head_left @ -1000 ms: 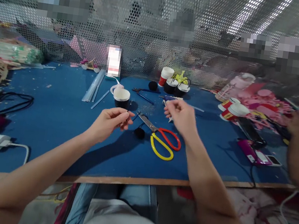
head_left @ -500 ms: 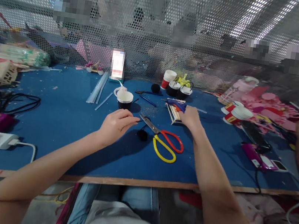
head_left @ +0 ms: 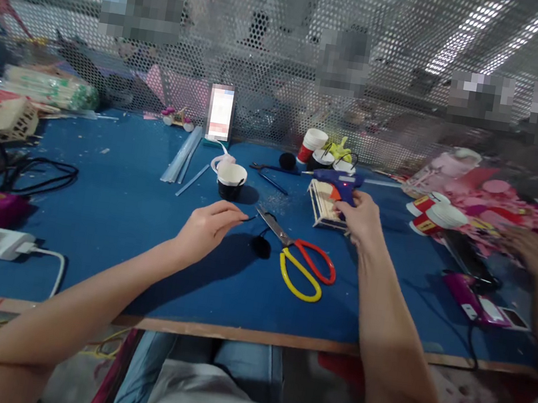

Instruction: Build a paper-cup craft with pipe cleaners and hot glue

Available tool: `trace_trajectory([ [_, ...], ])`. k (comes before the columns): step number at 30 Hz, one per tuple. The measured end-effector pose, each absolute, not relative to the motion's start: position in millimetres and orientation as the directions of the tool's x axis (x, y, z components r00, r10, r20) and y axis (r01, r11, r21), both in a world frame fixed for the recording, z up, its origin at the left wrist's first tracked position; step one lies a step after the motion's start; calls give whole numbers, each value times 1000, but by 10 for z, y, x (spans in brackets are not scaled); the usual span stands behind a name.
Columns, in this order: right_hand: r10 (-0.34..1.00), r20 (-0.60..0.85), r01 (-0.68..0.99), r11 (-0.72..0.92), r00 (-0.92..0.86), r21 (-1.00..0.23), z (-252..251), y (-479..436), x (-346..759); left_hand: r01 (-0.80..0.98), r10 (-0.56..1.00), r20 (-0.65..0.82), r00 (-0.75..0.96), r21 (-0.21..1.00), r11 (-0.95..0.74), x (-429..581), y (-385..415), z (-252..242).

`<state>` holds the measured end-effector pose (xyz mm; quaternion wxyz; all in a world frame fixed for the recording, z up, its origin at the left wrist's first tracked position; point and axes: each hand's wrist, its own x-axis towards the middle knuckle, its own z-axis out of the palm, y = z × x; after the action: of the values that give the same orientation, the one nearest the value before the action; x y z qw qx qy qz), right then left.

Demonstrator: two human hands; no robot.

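My left hand is pinched shut on a thin black strip near the middle of the table. Just right of it lie scissors with one red and one yellow handle, blades towards the pinched fingers. By the blades rests a round black piece; I cannot tell whether it joins the strip. My right hand grips a blue glue gun with an orange trigger, its nozzle pointing left. Beneath the gun is a small wooden stick rack. A black-and-white paper cup stands beyond my left hand.
Clear glue sticks and a phone are at the back. More cups, pliers and a blue pen lie behind. Purple power strips flank me. Another person's blurred hand is at right.
My right hand has lifted the glue gun off the wooden rack and tilted it level. My left hand keeps its pinch. The view has shifted slightly.
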<state>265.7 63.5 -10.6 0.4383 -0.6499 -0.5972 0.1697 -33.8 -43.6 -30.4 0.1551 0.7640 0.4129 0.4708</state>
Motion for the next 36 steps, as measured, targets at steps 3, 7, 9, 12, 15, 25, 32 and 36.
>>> trace_trajectory([
  [3, 956, 248, 394, 169, 158, -903, 76, 408, 2500, 530, 765, 611, 203, 589, -610, -359, -431, -288],
  [7, 963, 266, 349, 266, -51, -899, 270, -25, 2235, 572, 749, 633, 196, 547, -612, -370, -433, -273],
  [9, 939, 319, 380, 345, -133, -858, 252, -218, 2112, 569, 748, 635, 194, 548, -613, -372, -440, -270],
  [12, 922, 366, 443, 381, -124, -811, 120, -410, 1985, 541, 752, 632, 186, 573, -616, -374, -447, -269],
  [15, 889, 429, 466, 452, -162, -761, 16, -481, 1936, 532, 760, 631, 156, 595, -603, -373, -450, -269],
  [25, 806, 522, 494, 587, -279, -642, -22, -453, 1918, 585, 714, 684, 151, 520, -622, -359, -442, -260],
  [32, 754, 565, 558, 642, -336, -526, 18, -455, 1915, 598, 712, 682, 166, 505, -623, -351, -440, -275],
  [36, 771, 549, 571, 621, -322, -537, 72, -475, 1878, 598, 716, 678, 166, 509, -620, -353, -440, -280],
])
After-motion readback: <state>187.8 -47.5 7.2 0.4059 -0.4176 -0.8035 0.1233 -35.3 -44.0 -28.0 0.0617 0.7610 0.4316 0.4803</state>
